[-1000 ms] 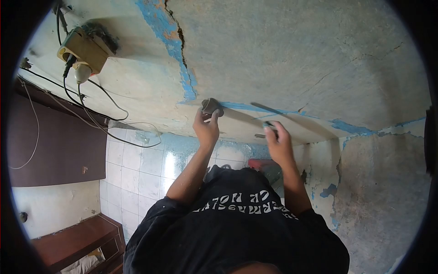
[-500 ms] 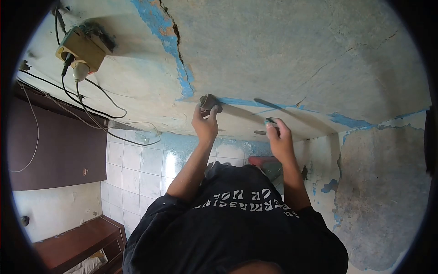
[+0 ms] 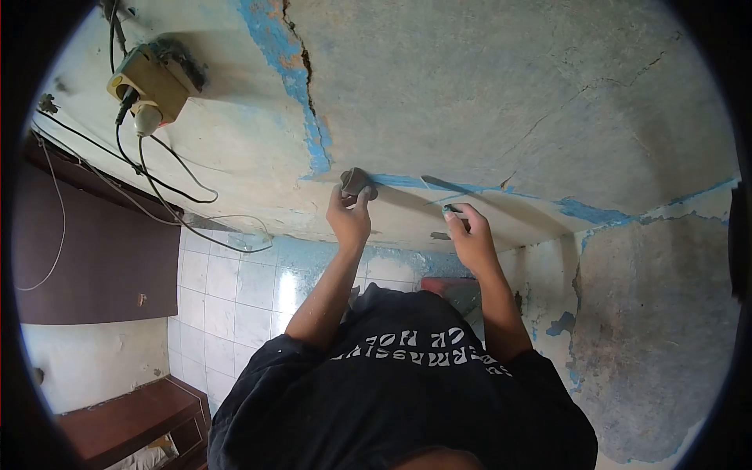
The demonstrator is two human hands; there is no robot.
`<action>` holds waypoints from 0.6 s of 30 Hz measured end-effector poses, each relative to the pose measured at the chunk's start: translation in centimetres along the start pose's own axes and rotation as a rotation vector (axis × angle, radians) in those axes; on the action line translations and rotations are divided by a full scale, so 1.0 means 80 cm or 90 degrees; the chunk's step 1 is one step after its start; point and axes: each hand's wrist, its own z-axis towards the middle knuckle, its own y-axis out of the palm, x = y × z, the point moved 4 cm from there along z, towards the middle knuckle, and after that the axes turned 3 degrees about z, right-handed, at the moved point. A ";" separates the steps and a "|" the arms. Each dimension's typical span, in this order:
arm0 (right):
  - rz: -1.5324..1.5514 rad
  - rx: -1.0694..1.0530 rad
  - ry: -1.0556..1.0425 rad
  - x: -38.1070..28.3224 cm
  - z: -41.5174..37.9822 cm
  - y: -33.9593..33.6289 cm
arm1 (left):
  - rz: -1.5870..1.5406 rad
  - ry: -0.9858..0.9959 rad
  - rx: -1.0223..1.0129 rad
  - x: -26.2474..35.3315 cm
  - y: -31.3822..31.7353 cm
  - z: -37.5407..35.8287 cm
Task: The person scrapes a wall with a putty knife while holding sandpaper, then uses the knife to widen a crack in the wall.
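Observation:
My left hand (image 3: pixel 350 218) is raised to a cracked wall (image 3: pixel 486 94) with peeling blue paint and grips a small dark grey round object (image 3: pixel 358 182) pressed against it. My right hand (image 3: pixel 471 241) is closed around a small tool with a greenish handle (image 3: pixel 454 211), its tip against the wall just right of the grey object. A strip of blue paint (image 3: pixel 407 182) runs between the two hands. My black printed T-shirt (image 3: pixel 407 392) fills the bottom of the view.
A beige socket block (image 3: pixel 150 84) with plugs and dangling black and white cables (image 3: pixel 157 184) hangs at the upper left. Below are a dark brown panel (image 3: pixel 94 258), white floor tiles (image 3: pixel 227 282), a wooden shelf (image 3: pixel 129 415) and a red object (image 3: pixel 439 283).
My right hand has shifted a little left and up along the wall with the tool. My left hand has stayed on the grey object.

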 end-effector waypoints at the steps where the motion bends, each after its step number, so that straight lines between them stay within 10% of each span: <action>1: 0.001 0.001 0.013 0.000 0.000 0.000 | -0.001 0.001 -0.002 0.000 0.002 0.002; 18: 0.027 -0.010 -0.001 0.012 -0.003 0.016 | -0.004 -0.012 -0.011 -0.006 0.001 0.001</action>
